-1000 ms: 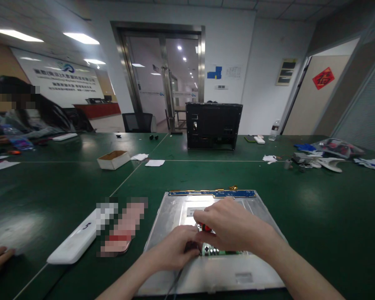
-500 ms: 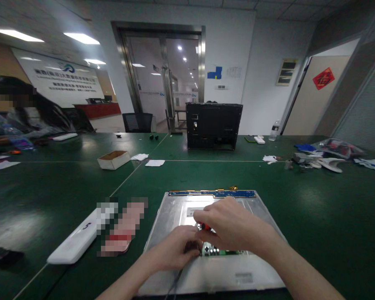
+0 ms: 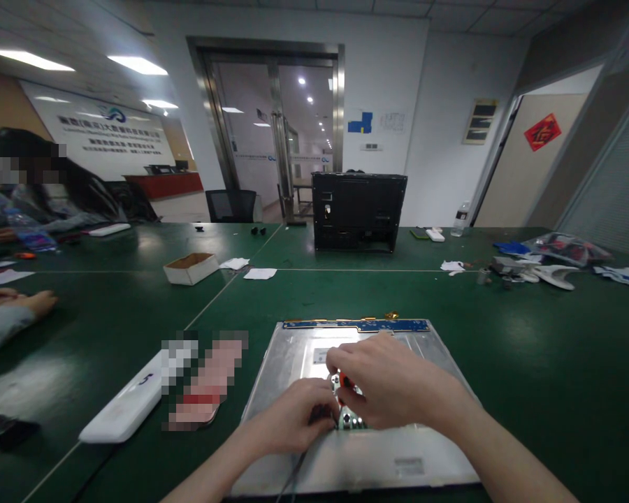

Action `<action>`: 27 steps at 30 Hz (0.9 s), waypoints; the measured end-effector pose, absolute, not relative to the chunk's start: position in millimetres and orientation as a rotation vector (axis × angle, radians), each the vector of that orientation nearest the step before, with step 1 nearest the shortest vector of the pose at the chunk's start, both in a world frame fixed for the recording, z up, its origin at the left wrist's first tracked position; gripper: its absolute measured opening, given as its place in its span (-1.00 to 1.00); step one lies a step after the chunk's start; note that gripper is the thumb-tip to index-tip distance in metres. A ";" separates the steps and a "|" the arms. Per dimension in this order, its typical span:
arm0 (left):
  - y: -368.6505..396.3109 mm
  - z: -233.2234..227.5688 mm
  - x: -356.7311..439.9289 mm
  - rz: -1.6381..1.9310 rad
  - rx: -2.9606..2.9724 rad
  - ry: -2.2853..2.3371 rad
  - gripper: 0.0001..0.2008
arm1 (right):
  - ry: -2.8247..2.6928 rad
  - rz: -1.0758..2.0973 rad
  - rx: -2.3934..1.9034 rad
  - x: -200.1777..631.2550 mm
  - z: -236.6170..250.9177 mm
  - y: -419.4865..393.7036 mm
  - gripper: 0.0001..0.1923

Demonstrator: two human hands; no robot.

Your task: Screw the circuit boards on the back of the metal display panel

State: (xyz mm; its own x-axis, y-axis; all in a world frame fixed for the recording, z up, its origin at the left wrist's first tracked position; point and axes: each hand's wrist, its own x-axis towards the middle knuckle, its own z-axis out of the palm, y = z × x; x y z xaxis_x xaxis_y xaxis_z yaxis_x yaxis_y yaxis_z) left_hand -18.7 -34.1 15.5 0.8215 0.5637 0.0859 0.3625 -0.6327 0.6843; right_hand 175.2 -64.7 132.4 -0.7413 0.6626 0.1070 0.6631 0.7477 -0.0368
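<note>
A flat silver display panel (image 3: pixel 356 461) lies before me, with a small green circuit board (image 3: pixel 351 420) partly hidden under my hands. My right hand (image 3: pixel 385 381) curls over that board, its fingers closed around a small red tool (image 3: pixel 346 381), seemingly a screwdriver; most of it is covered. At the board's left edge, my left hand (image 3: pixel 296 413) has its fingertips pinched together, and what they grip is hidden. A dark cable (image 3: pixel 293 475) runs out from below the left hand toward the panel's near edge. Along the far edge sits a blue circuit strip (image 3: pixel 398 325).
Left of the panel lie a white power bank-like block (image 3: pixel 120 409), a blurred pink phone-shaped thing (image 3: pixel 210 384) and a black object (image 3: pixel 5 429). Farther back are an open box (image 3: pixel 191 269) and a black monitor housing (image 3: pixel 359 213). A co-worker's hand (image 3: pixel 36 304) rests at left.
My right hand has turned slightly and lowered over the circuit board, covering more of its right part. My left hand stays nearly still. Another person's hands and sleeve have appeared at the left.
</note>
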 end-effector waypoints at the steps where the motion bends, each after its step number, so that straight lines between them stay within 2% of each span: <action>1: -34.1 16.0 -18.8 0.381 2.307 0.684 -0.87 | -2.826 -0.019 -1.097 174.6 131.6 -63.8 -0.88; 6: -34.9 20.4 -19.2 0.386 2.301 0.697 -0.75 | -2.841 -0.024 -1.111 173.9 130.1 -62.3 -0.82; 11: -34.2 17.2 -19.1 0.393 2.356 0.687 -0.89 | -2.856 0.019 -1.036 175.9 133.2 -65.8 -0.84; 16: -33.0 11.7 -19.2 0.421 2.367 0.681 -0.90 | -2.866 0.036 -1.013 175.4 133.5 -67.1 -0.81; 23: -34.9 18.7 -18.9 0.407 2.328 0.673 -0.70 | -2.852 -0.028 -1.107 171.5 130.4 -62.0 -0.84; 27: -35.2 17.6 -19.1 0.406 2.355 0.684 -0.82 | -2.848 0.005 -1.068 174.0 131.8 -63.7 -0.81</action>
State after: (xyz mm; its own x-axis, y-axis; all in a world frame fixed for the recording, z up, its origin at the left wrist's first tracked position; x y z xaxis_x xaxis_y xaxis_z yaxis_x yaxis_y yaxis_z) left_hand -19.1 -35.2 17.6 0.8167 0.5666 0.1095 0.3677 -0.6571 0.6580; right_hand 174.0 -63.7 131.8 -0.7490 0.6562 0.0920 0.6558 0.7539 -0.0378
